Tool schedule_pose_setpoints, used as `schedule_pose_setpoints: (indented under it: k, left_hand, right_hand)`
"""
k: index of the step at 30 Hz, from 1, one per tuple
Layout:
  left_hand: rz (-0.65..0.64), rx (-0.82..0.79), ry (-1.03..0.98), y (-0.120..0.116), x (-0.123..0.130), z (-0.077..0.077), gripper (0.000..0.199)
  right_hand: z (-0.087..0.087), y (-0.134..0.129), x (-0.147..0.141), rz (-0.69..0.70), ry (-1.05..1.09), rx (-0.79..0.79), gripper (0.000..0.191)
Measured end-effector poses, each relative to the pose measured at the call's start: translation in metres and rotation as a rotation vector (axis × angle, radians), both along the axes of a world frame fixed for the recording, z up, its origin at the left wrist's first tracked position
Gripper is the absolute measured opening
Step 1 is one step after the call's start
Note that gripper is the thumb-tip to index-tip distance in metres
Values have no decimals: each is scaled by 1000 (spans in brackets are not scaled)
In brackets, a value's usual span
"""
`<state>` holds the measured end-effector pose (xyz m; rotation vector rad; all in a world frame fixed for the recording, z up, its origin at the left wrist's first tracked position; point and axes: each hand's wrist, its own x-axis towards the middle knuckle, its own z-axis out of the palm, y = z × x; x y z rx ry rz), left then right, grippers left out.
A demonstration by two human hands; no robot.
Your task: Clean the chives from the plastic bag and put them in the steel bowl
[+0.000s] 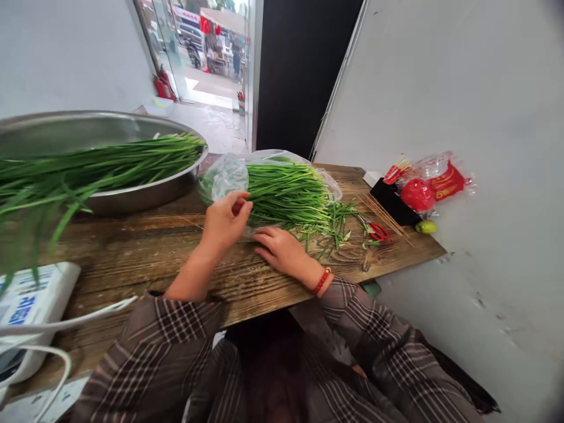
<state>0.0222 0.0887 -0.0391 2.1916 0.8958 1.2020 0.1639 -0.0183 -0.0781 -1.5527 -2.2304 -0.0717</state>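
Green garlic chives (288, 191) lie in a clear plastic bag (231, 175) on the wooden table, their pale cut ends towards the right. My left hand (225, 222) is at the bag's left near side, thumb and forefinger closed in a pinch against the plastic; the exact grip is partly hidden. Beside the bag's near edge, my right hand (282, 251) lies low over the table with fingers stretched out, their tips touching the edge of the plastic. A red beaded bracelet (322, 282) circles the right wrist.
More chives (132, 161) fill a large metal basin (145, 200) at left, some hanging over its rim. Trimmed bits (337, 226), red-handled scissors (379, 233) and thin sticks (385, 217) lie at right, near a black box (392, 202). A white device (39, 317) with cables sits front left.
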Motion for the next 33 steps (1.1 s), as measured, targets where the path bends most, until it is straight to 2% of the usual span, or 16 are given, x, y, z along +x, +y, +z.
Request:
schedule_pose_setpoints:
  k: [4,7,10,14,18,22,25,27,29,33]
  left_hand:
    - [-276,-1,250,-10,17,-17,31]
    - [-383,47,411,-14,23,-30,31]
    - [-441,65,532,-14,23,-37,29]
    - [-500,57,549,-17,23,-38,18]
    - [-542,-30,448,-22,25,-36,20]
    - [-533,-161,340,-23,24,-30,33]
    - [-442,-217,208,-17,19,-23,34]
    - [-369,-236,145,-14,14,-18,35]
    - [-320,-272,108,-12,11,-15,37]
    - [-308,-278,87,-12,11,-15,35]
  right_hand:
    - [-2,-21,38,-162,-23,-56,34]
    - [-7,-32,45,-243,-63,-45,23]
    - [-12,-39,41,-265,-67,-19,18]
    - [-15,-44,40,-276,58,34,19]
    - [-13,-43,44,-280,224,77,19]
    - [-4,-33,52,-255,476,100,18]
    - [4,-22,65,-308,707,108,21]
    - [8,-16,76,-345,772,103,22]
    - [9,-12,84,-315,716,55,22]
    - [16,-7,83,-75,465,-44,22]
